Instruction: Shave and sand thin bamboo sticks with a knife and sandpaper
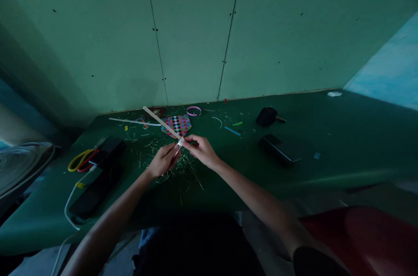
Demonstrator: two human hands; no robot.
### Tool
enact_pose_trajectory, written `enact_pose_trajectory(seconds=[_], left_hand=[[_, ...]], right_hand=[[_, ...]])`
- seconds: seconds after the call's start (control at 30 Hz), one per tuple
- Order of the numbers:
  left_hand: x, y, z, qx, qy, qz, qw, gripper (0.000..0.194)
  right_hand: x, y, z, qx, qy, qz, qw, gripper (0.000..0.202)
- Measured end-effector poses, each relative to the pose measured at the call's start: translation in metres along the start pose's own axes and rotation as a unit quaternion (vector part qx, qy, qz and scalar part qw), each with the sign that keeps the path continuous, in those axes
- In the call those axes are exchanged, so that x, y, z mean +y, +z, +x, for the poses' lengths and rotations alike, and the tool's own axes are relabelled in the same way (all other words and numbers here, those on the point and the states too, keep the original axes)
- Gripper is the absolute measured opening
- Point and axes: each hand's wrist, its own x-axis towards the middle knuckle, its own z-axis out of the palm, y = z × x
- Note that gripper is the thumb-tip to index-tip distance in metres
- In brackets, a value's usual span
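My left hand (163, 160) is closed around a slim metal tool with red showing below the palm; most of it is hidden, so its exact kind cannot be told. A long pale flat strip (161, 122), like bamboo or wood, slants up and left from between the hands. The fingers of my right hand (200, 149) pinch its lower end, where a small white piece (180, 141) meets the tool. Just behind the strip lies a colourful woven piece (183, 124). Thin fibre shavings (187, 169) are scattered beneath both hands.
On the left are yellow-and-red scissor handles (80, 160), a black device (106, 152) and a white cable (67, 206). Toward the back lies a pink ring (193, 111). A black key fob (267, 116) and a dark case (277, 149) sit to the right.
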Motion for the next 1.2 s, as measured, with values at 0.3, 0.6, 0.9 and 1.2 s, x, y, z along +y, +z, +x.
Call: enact_pose_trajectory(seconds=[0.3, 0.6, 0.9, 1.2], left_hand=[[0.002, -0.018, 0.006, 0.090, 0.016, -0.028, 0.995, 0.044], [0.006, -0.022, 0.004, 0.065, 0.014, -0.069, 0.995, 0.044], [0.002, 0.018, -0.003, 0.042, 0.023, -0.042, 0.998, 0.047], [0.003, 0.014, -0.003, 0.013, 0.014, -0.018, 1.000, 0.047]], right_hand=[[0.001, -0.010, -0.005, 0.008, 0.000, -0.057, 0.998, 0.031], [0.002, -0.024, -0.016, -0.019, 0.003, -0.073, 0.997, 0.031], [-0.001, -0.017, -0.014, -0.011, -0.011, -0.092, 0.996, 0.040], [-0.004, -0.012, -0.017, -0.017, -0.060, -0.140, 0.988, 0.035]])
